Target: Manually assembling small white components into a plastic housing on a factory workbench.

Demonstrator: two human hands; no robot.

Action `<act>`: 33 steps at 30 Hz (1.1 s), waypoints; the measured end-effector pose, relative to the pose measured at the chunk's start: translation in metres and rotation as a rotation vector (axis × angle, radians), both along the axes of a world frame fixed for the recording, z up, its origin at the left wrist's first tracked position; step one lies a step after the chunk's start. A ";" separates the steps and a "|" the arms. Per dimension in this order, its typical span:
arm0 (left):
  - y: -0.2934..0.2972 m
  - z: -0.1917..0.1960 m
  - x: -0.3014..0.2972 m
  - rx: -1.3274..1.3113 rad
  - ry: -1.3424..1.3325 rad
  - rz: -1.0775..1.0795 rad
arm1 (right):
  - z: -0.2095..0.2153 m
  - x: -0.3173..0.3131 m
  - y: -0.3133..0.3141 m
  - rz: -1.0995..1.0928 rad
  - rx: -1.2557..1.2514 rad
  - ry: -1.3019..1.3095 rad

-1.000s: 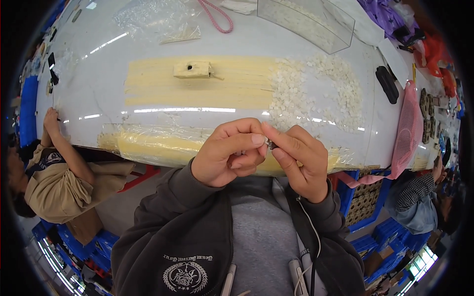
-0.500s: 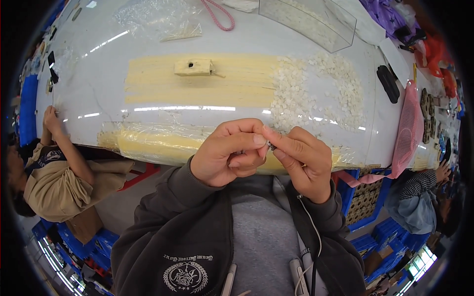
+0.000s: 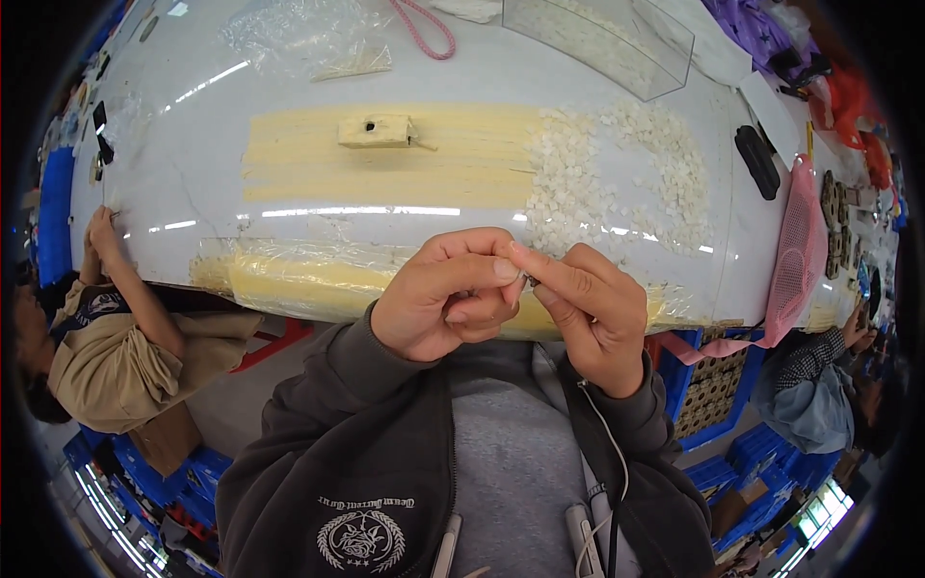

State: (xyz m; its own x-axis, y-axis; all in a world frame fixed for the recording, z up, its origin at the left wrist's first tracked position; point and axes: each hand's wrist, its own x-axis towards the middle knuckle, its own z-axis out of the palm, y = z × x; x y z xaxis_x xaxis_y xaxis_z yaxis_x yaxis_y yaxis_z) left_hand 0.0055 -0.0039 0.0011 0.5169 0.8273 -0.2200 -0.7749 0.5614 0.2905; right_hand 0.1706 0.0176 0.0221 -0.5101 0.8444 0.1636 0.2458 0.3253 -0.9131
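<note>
My left hand [image 3: 448, 287] and my right hand [image 3: 590, 310] meet just above the near edge of the table, fingertips touching. Between them is a tiny dark and whitish piece [image 3: 527, 280], too small to name. The left thumb and forefinger are pinched together on its left side, the other left fingers curled in. On its right side my right thumb and forefinger close on it. Beyond the hands, many small white pieces [image 3: 568, 178] lie scattered on the table. A small cream-coloured block with a dark hole [image 3: 376, 130] sits on strips of yellow tape [image 3: 299, 173].
A clear tray [image 3: 682, 77] with more white pieces stands at the back right. Clear plastic bags [image 3: 279, 48] and a pink cord [image 3: 438, 40] lie at the back. A black object [image 3: 756, 164] and pink mesh [image 3: 798, 241] are at right. People work on both sides.
My hands stay almost in place, with only a slight shift of the fingertips around the small piece. The co-worker's hands at the right have moved a little.
</note>
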 end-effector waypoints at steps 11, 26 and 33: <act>0.001 0.002 0.000 -0.013 0.033 -0.013 | 0.001 0.003 0.003 0.059 -0.086 0.041; 0.001 0.003 0.001 -0.040 0.025 -0.020 | 0.002 0.005 0.004 0.071 -0.160 0.070; 0.000 -0.001 0.000 -0.028 0.000 -0.019 | 0.005 0.002 0.004 0.047 -0.144 0.053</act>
